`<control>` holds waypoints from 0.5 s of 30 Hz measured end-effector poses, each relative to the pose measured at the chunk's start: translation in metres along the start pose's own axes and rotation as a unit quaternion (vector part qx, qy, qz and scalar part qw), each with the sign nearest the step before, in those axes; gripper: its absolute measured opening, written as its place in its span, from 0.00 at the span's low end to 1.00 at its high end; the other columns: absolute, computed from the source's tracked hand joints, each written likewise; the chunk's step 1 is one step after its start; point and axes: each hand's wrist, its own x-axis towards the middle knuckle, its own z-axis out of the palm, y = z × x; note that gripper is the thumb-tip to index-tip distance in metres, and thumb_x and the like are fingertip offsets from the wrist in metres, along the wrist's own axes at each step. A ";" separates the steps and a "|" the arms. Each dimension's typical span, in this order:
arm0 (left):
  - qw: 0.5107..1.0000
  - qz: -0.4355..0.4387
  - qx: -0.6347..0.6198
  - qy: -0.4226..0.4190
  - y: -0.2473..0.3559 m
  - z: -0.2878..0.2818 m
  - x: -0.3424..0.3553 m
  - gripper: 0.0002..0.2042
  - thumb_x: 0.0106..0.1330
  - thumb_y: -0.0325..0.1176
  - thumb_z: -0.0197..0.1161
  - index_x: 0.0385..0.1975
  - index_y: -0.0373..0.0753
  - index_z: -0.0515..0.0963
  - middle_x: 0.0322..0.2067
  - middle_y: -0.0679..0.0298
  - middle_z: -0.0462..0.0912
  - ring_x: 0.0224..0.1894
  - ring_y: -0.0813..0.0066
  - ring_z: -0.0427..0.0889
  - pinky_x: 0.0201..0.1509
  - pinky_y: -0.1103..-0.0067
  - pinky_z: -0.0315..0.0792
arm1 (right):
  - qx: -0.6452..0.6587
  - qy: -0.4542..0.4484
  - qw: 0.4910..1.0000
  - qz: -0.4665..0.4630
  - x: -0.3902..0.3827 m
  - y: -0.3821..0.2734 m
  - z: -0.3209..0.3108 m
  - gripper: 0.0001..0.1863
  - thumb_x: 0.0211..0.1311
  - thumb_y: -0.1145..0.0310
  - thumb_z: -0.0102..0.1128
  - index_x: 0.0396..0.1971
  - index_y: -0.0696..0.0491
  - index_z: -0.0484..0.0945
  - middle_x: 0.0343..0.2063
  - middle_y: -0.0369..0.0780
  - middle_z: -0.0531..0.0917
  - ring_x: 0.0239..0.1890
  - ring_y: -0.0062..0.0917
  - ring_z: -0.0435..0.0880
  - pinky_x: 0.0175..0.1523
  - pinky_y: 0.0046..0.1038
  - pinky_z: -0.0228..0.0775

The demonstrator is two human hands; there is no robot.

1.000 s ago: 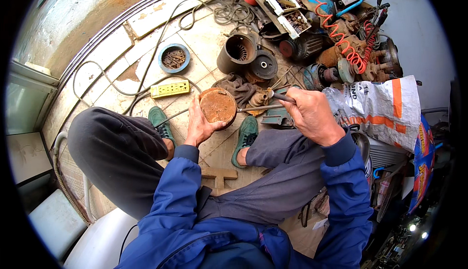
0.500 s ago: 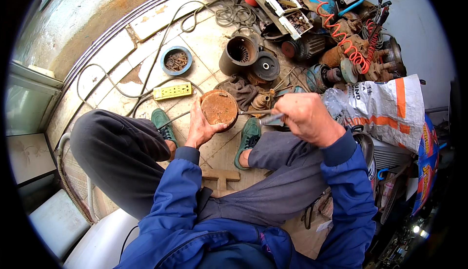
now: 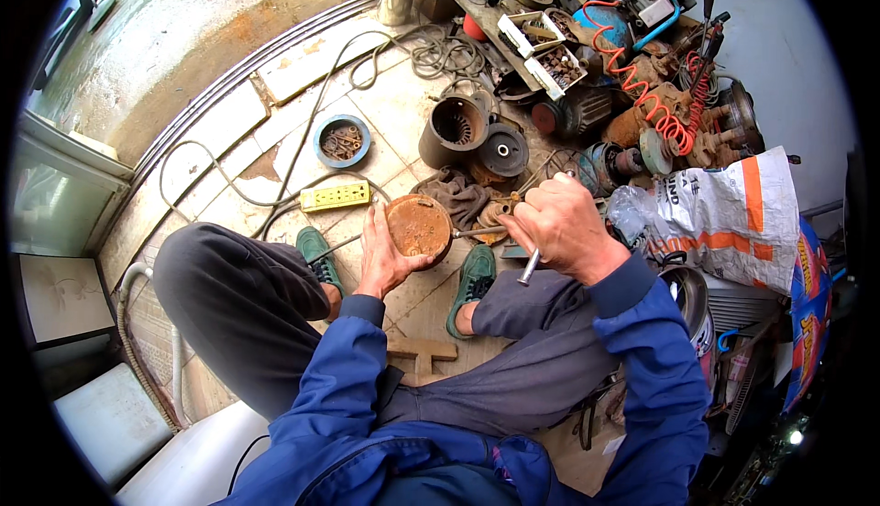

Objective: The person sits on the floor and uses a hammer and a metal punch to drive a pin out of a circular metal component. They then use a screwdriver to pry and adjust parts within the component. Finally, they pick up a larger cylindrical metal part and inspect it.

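My left hand (image 3: pixel 385 265) is closed round a round rusty metal disc (image 3: pixel 420 225), thumb across its lower edge. A thin rod (image 3: pixel 478 233) runs right from the disc's side. My right hand (image 3: pixel 573 236) grips a silver metal tool (image 3: pixel 531 264), whose end points down below the fist; how it meets the rod is hidden. Just beyond lie a crumpled brown cloth (image 3: pixel 458 192), a yellow power strip (image 3: pixel 335 196) and a rusty brass-coloured fitting (image 3: pixel 500 208). Below, my legs and green shoes (image 3: pixel 475 281) flank a wooden T-shaped piece (image 3: pixel 422 350).
A blue bowl of bolts (image 3: pixel 341 144), a hollow metal cylinder (image 3: pixel 438 148) and a black wheel (image 3: pixel 502 151) stand ahead. Loose cables (image 3: pixel 284 203) cross the tiles. Rusty machine parts, a red coiled hose (image 3: pixel 669 126) and a white sack (image 3: pixel 724 222) crowd the right. A glass door (image 3: pixel 69 185) edges the left.
My right hand has swung the tool round from pointing up-left to pointing down. My left hand keeps hold of the disc. The whole view has shifted slightly right and down.
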 end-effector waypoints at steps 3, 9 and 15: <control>0.984 0.113 0.134 -0.035 0.032 -0.018 0.007 0.67 0.34 0.48 0.91 0.79 0.44 0.55 0.78 0.43 0.54 0.79 0.39 0.53 0.80 0.53 0.55 | 0.027 -0.020 0.999 -0.005 0.011 -0.006 0.001 0.14 0.57 0.61 0.73 0.19 0.48 0.78 0.17 0.35 0.76 0.25 0.31 0.81 0.34 0.35 0.69; 0.969 0.144 0.196 -0.032 0.037 -0.006 0.007 0.60 0.33 0.45 0.87 0.76 0.47 0.63 0.74 0.49 0.61 0.74 0.42 0.62 0.74 0.53 0.60 | 0.029 0.017 0.999 -0.011 0.018 -0.002 0.006 0.16 0.59 0.61 0.72 0.18 0.48 0.75 0.16 0.35 0.75 0.23 0.32 0.81 0.30 0.33 0.69; 0.971 0.154 0.183 -0.005 0.033 -0.003 0.007 0.59 0.32 0.44 0.85 0.74 0.47 0.65 0.70 0.50 0.65 0.71 0.43 0.64 0.72 0.53 0.61 | 0.002 0.086 0.995 0.055 0.023 -0.020 0.017 0.19 0.61 0.63 0.73 0.16 0.49 0.71 0.15 0.36 0.73 0.19 0.30 0.76 0.28 0.34 0.64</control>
